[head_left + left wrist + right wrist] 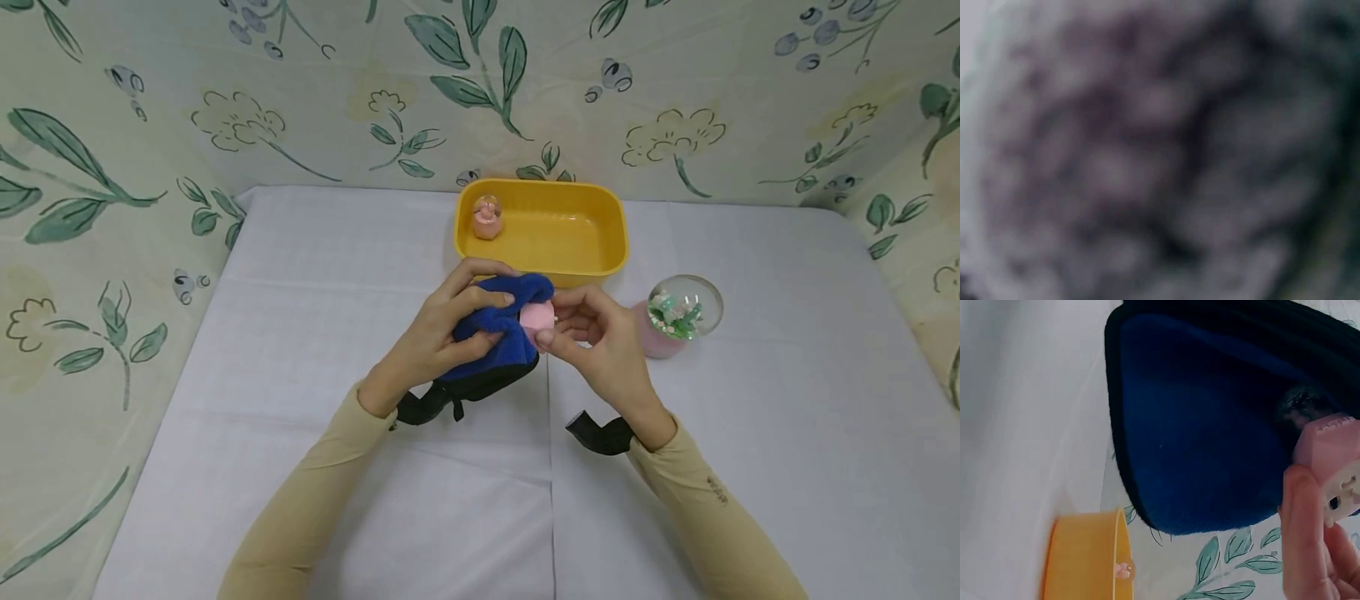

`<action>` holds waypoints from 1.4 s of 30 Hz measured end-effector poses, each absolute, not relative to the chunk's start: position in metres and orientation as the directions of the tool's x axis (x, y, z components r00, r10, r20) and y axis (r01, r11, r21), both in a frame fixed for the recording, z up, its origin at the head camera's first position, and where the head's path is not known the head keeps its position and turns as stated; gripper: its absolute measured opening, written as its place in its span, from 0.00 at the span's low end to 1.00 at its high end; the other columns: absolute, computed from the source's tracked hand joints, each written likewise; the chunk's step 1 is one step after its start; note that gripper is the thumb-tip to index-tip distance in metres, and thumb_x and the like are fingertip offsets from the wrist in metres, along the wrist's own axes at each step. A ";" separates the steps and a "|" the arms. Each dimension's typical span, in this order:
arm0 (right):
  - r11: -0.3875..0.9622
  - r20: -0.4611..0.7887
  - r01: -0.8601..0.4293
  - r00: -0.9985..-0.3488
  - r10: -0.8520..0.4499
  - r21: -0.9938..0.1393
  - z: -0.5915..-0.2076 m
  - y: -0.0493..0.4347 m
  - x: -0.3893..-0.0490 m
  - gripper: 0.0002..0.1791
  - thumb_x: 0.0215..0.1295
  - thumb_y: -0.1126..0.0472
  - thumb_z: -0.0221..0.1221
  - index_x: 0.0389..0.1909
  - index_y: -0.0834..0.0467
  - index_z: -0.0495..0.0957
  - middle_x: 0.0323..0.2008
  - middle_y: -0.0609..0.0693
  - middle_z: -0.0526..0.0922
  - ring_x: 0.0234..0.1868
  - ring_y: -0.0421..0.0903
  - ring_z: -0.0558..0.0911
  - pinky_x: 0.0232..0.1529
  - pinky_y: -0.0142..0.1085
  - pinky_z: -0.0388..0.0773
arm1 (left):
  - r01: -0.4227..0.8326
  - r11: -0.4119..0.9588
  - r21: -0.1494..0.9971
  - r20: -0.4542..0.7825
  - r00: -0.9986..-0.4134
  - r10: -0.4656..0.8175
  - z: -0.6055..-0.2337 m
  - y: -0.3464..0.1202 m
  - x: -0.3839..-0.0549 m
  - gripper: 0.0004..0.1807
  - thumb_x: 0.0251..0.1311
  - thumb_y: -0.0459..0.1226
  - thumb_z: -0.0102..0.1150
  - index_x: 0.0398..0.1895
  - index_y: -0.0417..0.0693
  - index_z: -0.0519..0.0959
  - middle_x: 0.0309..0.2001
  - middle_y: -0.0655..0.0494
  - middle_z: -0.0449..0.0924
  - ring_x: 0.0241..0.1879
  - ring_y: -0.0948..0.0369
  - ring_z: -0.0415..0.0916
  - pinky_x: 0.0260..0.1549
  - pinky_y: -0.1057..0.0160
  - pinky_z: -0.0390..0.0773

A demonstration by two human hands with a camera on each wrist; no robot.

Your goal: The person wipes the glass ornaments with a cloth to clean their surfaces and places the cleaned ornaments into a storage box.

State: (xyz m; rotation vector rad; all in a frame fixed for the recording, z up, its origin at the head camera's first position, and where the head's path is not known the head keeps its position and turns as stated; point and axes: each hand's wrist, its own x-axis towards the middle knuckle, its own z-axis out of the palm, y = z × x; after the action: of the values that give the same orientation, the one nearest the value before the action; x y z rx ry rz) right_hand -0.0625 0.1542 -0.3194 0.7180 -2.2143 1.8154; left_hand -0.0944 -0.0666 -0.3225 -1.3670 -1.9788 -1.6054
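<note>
In the head view my left hand grips a bunched blue plush cloth with black edging, fingers spread across it. My right hand pinches the pink base of a small snow globe between thumb and fingers. Seen from the right wrist, that base is faceted, with a whitish underside, and its clear dome points into the blue cloth. The cloth hides the dome in the head view. The left wrist view is too blurred to make out anything.
Just beyond my hands stands a yellow tray, with another small pink snow globe at its left end. A larger snow globe with a pink base is right of my right hand. White cloth covers the table.
</note>
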 end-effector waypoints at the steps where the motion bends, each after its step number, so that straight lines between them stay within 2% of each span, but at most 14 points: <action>1: 0.113 0.402 -0.436 -0.884 -0.237 -0.893 -0.319 0.154 -0.062 0.26 0.57 0.55 0.68 0.43 0.74 0.74 0.36 0.58 0.79 0.32 0.42 0.81 0.34 0.29 0.80 | 0.776 -0.041 0.630 0.685 -0.530 0.499 -0.323 -0.066 -0.094 0.14 0.63 0.40 0.50 0.49 0.43 0.72 0.55 0.36 0.65 0.55 0.45 0.66 0.53 0.52 0.72; 3: 0.095 0.368 -0.398 -0.899 -0.237 -0.912 -0.318 0.154 -0.062 0.23 0.57 0.59 0.68 0.44 0.74 0.74 0.37 0.58 0.79 0.33 0.43 0.81 0.35 0.29 0.80 | 0.777 -0.024 0.629 0.684 -0.538 0.493 -0.324 -0.066 -0.094 0.14 0.63 0.40 0.49 0.48 0.44 0.71 0.56 0.37 0.65 0.55 0.45 0.66 0.54 0.52 0.72; 5: 0.120 0.398 -0.438 -0.881 -0.255 -0.891 -0.318 0.155 -0.063 0.25 0.58 0.56 0.67 0.45 0.73 0.73 0.38 0.58 0.80 0.33 0.42 0.81 0.36 0.29 0.80 | 0.777 -0.007 0.630 0.682 -0.549 0.482 -0.325 -0.065 -0.093 0.14 0.62 0.40 0.49 0.48 0.45 0.71 0.56 0.37 0.66 0.55 0.46 0.66 0.54 0.52 0.72; 9: 0.165 0.549 -0.614 -0.774 -0.315 -0.771 -0.319 0.155 -0.066 0.33 0.62 0.46 0.62 0.52 0.72 0.70 0.47 0.61 0.79 0.38 0.44 0.81 0.40 0.30 0.80 | 0.770 0.014 0.637 0.680 -0.571 0.461 -0.325 -0.064 -0.092 0.14 0.64 0.42 0.47 0.49 0.45 0.69 0.56 0.37 0.66 0.55 0.46 0.66 0.55 0.51 0.71; 12: 0.190 0.644 -0.729 -0.674 -0.361 -0.657 -0.319 0.155 -0.067 0.34 0.63 0.45 0.60 0.55 0.71 0.67 0.52 0.62 0.75 0.45 0.49 0.79 0.46 0.32 0.78 | 0.758 0.003 0.652 0.682 -0.588 0.435 -0.324 -0.064 -0.092 0.17 0.67 0.46 0.46 0.49 0.43 0.70 0.55 0.36 0.67 0.55 0.47 0.67 0.55 0.51 0.70; 16: 0.254 0.713 -0.813 -0.582 -0.391 -0.524 -0.319 0.157 -0.068 0.31 0.64 0.46 0.59 0.52 0.69 0.70 0.49 0.61 0.76 0.47 0.53 0.77 0.50 0.30 0.75 | 0.744 -0.018 0.668 0.679 -0.600 0.423 -0.323 -0.064 -0.092 0.18 0.68 0.47 0.45 0.49 0.43 0.70 0.55 0.35 0.67 0.55 0.47 0.66 0.54 0.51 0.70; 18: 0.287 0.739 -0.839 -0.543 -0.399 -0.461 -0.320 0.157 -0.068 0.29 0.64 0.46 0.59 0.50 0.69 0.71 0.46 0.61 0.78 0.44 0.53 0.78 0.49 0.28 0.75 | 0.747 -0.023 0.665 0.679 -0.591 0.436 -0.323 -0.065 -0.092 0.17 0.68 0.47 0.45 0.49 0.44 0.70 0.55 0.35 0.66 0.54 0.47 0.66 0.54 0.51 0.71; 21: 0.290 0.765 -0.856 -0.514 -0.389 -0.428 -0.321 0.157 -0.068 0.30 0.63 0.46 0.60 0.47 0.71 0.73 0.42 0.62 0.80 0.37 0.52 0.80 0.46 0.27 0.76 | 0.764 -0.032 0.645 0.689 -0.563 0.458 -0.322 -0.065 -0.092 0.14 0.67 0.44 0.44 0.48 0.47 0.71 0.55 0.35 0.66 0.54 0.46 0.66 0.54 0.50 0.71; 24: 0.275 0.744 -0.827 -0.561 -0.362 -0.490 -0.322 0.156 -0.067 0.32 0.61 0.44 0.61 0.46 0.72 0.72 0.40 0.62 0.81 0.33 0.49 0.82 0.41 0.27 0.78 | 0.782 -0.044 0.622 0.699 -0.530 0.480 -0.320 -0.066 -0.092 0.13 0.67 0.42 0.45 0.48 0.47 0.71 0.54 0.36 0.66 0.54 0.45 0.66 0.54 0.50 0.70; 28: 0.176 0.635 -0.693 -0.715 -0.294 -0.699 -0.325 0.153 -0.064 0.33 0.58 0.45 0.64 0.45 0.73 0.72 0.38 0.59 0.81 0.32 0.43 0.82 0.36 0.27 0.79 | 0.796 -0.059 0.602 0.708 -0.497 0.502 -0.319 -0.066 -0.091 0.14 0.68 0.44 0.45 0.48 0.46 0.72 0.55 0.36 0.66 0.56 0.44 0.65 0.56 0.50 0.69; 31: 0.059 0.508 -0.539 -0.821 -0.261 -0.840 -0.325 0.150 -0.060 0.27 0.58 0.54 0.67 0.45 0.74 0.72 0.36 0.56 0.81 0.31 0.43 0.82 0.32 0.30 0.81 | 0.804 -0.069 0.591 0.716 -0.483 0.505 -0.319 -0.066 -0.090 0.13 0.67 0.42 0.46 0.48 0.45 0.72 0.55 0.35 0.65 0.56 0.44 0.65 0.56 0.50 0.69; 34: -0.023 0.385 -0.392 -0.887 -0.256 -0.919 -0.322 0.150 -0.057 0.18 0.58 0.67 0.65 0.44 0.73 0.72 0.32 0.56 0.80 0.26 0.45 0.82 0.28 0.34 0.81 | 0.807 -0.074 0.586 0.720 -0.477 0.503 -0.320 -0.066 -0.089 0.12 0.65 0.39 0.47 0.48 0.44 0.72 0.55 0.35 0.65 0.56 0.43 0.64 0.56 0.50 0.69; 37: -0.014 0.345 -0.354 -0.900 -0.266 -0.935 -0.320 0.151 -0.056 0.18 0.59 0.67 0.64 0.45 0.72 0.72 0.31 0.57 0.79 0.26 0.46 0.81 0.29 0.34 0.81 | 0.807 -0.065 0.588 0.722 -0.487 0.492 -0.321 -0.066 -0.088 0.12 0.62 0.37 0.47 0.47 0.45 0.72 0.55 0.36 0.66 0.56 0.44 0.65 0.56 0.51 0.70; 42: 0.109 0.480 -0.531 -0.822 -0.307 -0.840 -0.320 0.152 -0.057 0.33 0.61 0.47 0.63 0.52 0.71 0.70 0.45 0.56 0.79 0.40 0.44 0.80 0.41 0.30 0.79 | 0.798 -0.049 0.601 0.723 -0.516 0.460 -0.322 -0.066 -0.088 0.14 0.58 0.35 0.47 0.48 0.46 0.71 0.55 0.36 0.66 0.54 0.44 0.67 0.55 0.50 0.71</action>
State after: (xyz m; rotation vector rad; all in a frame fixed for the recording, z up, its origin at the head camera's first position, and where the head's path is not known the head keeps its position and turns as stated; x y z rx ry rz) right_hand -0.0570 0.1522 -0.3204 0.8421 -2.1932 1.7938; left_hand -0.0878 -0.0660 -0.3218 -1.3407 -1.9289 -1.5868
